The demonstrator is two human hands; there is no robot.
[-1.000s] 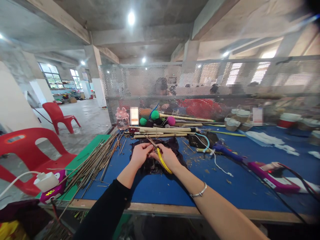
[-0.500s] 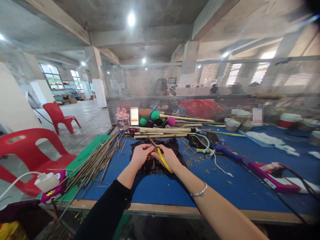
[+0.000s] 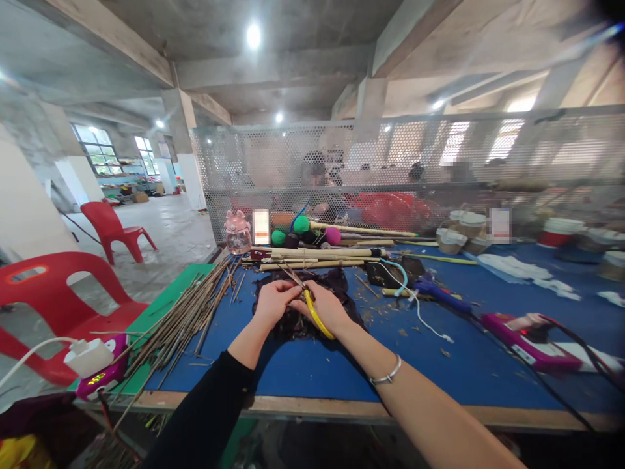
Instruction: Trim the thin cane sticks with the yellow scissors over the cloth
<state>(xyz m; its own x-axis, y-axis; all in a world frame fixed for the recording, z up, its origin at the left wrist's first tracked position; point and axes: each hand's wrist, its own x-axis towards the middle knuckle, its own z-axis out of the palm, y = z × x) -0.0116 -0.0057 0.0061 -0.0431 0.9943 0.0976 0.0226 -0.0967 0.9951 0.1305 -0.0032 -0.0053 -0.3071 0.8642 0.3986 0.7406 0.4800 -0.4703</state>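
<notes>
The right hand (image 3: 326, 309) held yellow-handled scissors (image 3: 317, 315), fingers curled in close around the smooth loop; the left hand (image 3: 273, 303) had thumb and forefinger pressed together near the blades, though what they pinched was too small to tell; both hovered over crumpled dark cloth (image 3: 344, 293) on the blue tabletop (image 3: 303, 374); thin dry brown sticks (image 3: 188, 312) lay left; beyond were smooth pale rods (image 3: 319, 254), round green yarn balls (image 3: 301, 224) and a perforated metal screen (image 3: 273, 156); no label was legible.

blue-topped table (image 3: 303, 374), loose brown sticks (image 3: 195, 312) (a fanned pile), dark crumpled cloth (image 3: 342, 286), pale poles (image 3: 317, 254)
</notes>
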